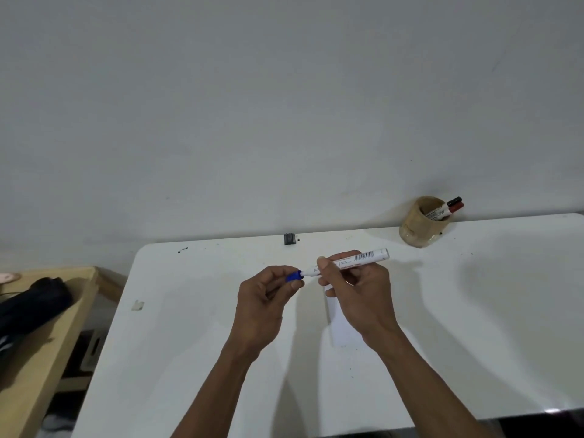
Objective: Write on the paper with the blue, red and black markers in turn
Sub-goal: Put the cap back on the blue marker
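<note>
Uncapping the blue marker above the white table (189, 358)

The paper (339, 327) is lying under the wrists; the right hand (357, 292) is clasping the blue marker (354, 260) mid-barrel, tail pointing to 2 o'clock, while the left hand (265, 298) is pinching its cap (294, 275) at 9 o'clock; light, stiff, smooth plastic, probably best gripped near the nib

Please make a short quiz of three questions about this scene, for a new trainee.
1. True or false: the right hand holds the blue marker by its barrel.
2. What do the left hand fingers pinch? A) blue cap B) paper C) cup
3. Where are the red and black markers?

Key: 1 true. 2 A. 3 In the cup at the table's far edge.
</note>
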### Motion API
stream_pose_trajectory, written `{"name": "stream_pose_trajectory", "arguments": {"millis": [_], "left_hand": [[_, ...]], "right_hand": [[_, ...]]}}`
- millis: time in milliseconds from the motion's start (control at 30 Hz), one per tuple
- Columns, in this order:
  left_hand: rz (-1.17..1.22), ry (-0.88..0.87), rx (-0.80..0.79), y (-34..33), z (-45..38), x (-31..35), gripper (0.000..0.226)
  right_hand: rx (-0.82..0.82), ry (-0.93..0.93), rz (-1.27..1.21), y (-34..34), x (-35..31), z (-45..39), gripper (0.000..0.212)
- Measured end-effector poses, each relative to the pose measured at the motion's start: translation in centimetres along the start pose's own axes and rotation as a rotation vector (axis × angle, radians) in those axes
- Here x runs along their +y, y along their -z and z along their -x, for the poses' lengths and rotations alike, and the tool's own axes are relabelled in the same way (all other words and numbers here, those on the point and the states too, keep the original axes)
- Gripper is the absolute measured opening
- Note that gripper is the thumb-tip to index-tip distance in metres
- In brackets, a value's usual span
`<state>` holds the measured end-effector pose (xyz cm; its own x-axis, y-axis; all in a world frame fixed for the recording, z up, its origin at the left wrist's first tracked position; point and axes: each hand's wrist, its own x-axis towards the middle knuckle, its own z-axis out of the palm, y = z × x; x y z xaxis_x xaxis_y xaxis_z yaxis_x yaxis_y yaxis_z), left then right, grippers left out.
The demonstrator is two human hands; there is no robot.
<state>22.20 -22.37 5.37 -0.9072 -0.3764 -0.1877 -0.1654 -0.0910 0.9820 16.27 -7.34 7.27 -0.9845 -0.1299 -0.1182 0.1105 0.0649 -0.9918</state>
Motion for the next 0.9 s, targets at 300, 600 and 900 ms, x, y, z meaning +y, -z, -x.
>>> {"name": "stream_pose_trajectory", "arguments": {"millis": [300, 600, 900], "left_hand": [[-0.279, -0.091, -0.043, 0.7, 0.3, 0.5, 0.012], [-0.371, -0.156, -0.103, 0.8, 0.1, 1.4, 0.011], [-0.430, -0.201, -0.175, -1.6, 0.3, 1.8, 0.017]], "right_hand": [[-0.055, -0.019, 0.053, -0.1, -0.2, 0.8, 0.015], [-0.088, -0.051, -0.033, 0.9, 0.1, 1.6, 0.011], [-0.031, -0.122, -0.183, 4.4, 0.1, 2.2, 0.037]]}}
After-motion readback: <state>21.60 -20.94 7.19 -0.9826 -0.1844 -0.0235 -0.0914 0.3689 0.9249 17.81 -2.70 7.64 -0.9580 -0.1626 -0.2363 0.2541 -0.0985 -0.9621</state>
